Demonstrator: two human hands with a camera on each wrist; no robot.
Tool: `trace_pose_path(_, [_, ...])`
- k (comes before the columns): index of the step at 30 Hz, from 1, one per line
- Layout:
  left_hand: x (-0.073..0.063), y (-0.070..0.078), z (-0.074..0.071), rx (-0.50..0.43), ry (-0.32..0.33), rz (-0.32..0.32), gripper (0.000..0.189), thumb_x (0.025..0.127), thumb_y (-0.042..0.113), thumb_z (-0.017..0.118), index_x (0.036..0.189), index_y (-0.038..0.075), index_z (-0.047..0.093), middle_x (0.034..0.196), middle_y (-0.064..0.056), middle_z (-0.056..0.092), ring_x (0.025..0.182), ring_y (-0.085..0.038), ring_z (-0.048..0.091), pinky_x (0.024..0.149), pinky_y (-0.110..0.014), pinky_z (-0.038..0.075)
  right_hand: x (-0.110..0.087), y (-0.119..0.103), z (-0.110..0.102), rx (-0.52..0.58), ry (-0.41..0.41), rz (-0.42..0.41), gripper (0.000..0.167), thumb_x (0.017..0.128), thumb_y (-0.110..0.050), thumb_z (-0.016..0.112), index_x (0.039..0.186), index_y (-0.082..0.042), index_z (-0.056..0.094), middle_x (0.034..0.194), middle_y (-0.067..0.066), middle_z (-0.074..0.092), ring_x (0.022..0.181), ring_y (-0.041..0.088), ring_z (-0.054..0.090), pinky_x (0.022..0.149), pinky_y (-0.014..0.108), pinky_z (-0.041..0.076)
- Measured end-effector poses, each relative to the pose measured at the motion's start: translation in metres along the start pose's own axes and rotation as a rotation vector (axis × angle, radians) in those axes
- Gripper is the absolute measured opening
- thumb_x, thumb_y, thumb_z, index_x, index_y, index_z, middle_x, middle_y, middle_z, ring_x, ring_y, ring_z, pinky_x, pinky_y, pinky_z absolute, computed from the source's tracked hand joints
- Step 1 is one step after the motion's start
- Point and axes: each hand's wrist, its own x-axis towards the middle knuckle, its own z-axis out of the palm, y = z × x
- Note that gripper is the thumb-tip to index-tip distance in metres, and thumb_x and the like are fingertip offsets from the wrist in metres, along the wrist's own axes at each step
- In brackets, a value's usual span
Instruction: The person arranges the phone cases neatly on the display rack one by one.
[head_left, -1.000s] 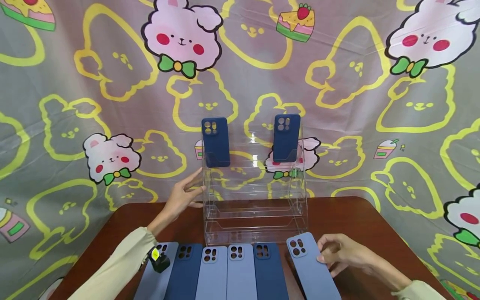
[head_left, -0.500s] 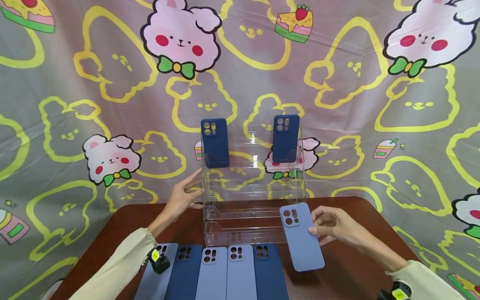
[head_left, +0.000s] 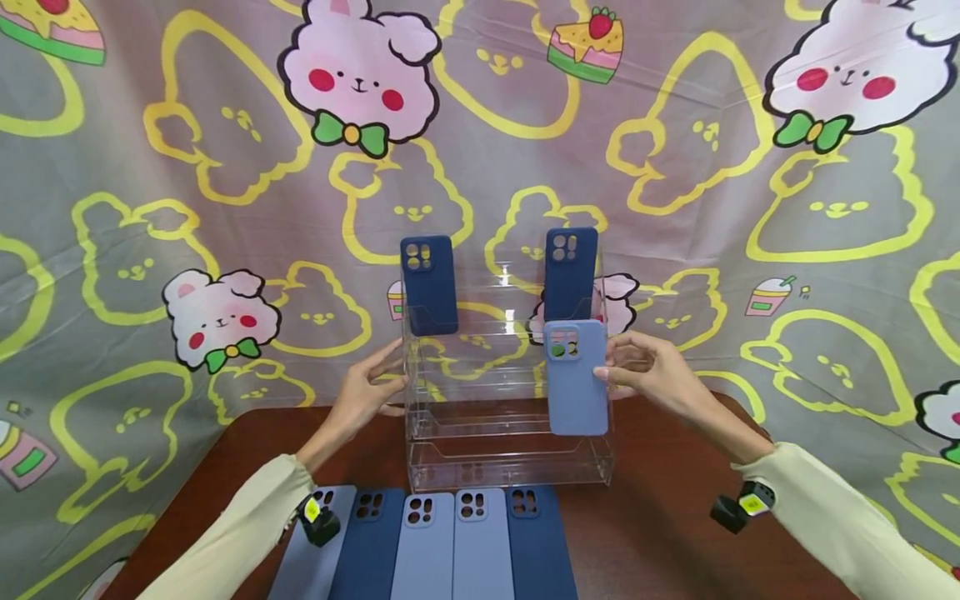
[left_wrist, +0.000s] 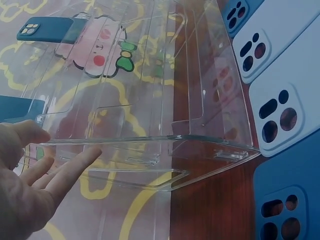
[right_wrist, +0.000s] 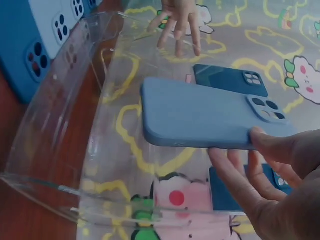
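A clear tiered display stand [head_left: 510, 475] stands on the table. My right hand [head_left: 648, 367] pinches a light blue phone case [head_left: 577, 396] by its right edge, thumb on the back face. That case is upright in front of the stand's right side, overlapping the lower end of a dark blue phone case [head_left: 572, 267] on the top tier. Another dark blue phone case [head_left: 430, 287] leans at the top left. At the stand's left side, my left hand [head_left: 367, 392] touches the panel with fingers extended; in the left wrist view the hand [left_wrist: 30, 175] spreads along the clear edge.
In front of the stand lies a row of phone cases, light blue [head_left: 480, 550] and dark blue [head_left: 542, 542] among them. The brown table [head_left: 675, 533] extends to the right of them. A patterned curtain [head_left: 480, 167] hangs close behind the stand.
My right hand has lifted the light blue phone case from the right end of the row, up and slightly left, to the stand's right side. The left hand stays put.
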Motion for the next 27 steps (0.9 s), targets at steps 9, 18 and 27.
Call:
trace_pose_path(9, [-0.001,0.000,0.002,-0.005,0.004,0.025,0.066,0.102,-0.002,0.063,0.162,0.013,0.041,0.155,-0.033,0.046,0.116,-0.057,0.063,0.074,-0.048,0.068,0.044,-0.009,0.026,0.100,0.037,-0.091,0.032,0.096,-0.006,0.076,0.120,0.007,0.058,0.102,0.015,0.066,0.088,0.011,0.075,0.080,0.043,0.069])
trace_pose_path(18, [0.000,-0.001,0.004,-0.012,0.023,0.022,0.065,0.101,-0.003,0.064,0.161,0.014,0.044,0.153,-0.032,0.049,0.110,-0.056,0.067,0.073,-0.048,0.068,0.084,-0.015,0.045,0.144,0.043,-0.140,0.033,0.097,-0.009,0.076,0.125,0.003,0.063,0.106,0.019,0.071,0.086,0.014,0.074,0.080,0.041,0.069])
trace_pose_path(27, [-0.002,-0.001,0.003,-0.001,0.029,0.021,0.065,0.100,-0.003,0.065,0.160,0.013,0.045,0.152,-0.033,0.050,0.110,-0.052,0.069,0.072,-0.046,0.069,0.112,-0.017,0.069,0.173,0.068,-0.168,0.034,0.095,-0.006,0.077,0.125,0.006,0.065,0.107,0.029,0.071,0.085,0.019,0.075,0.081,0.045,0.069])
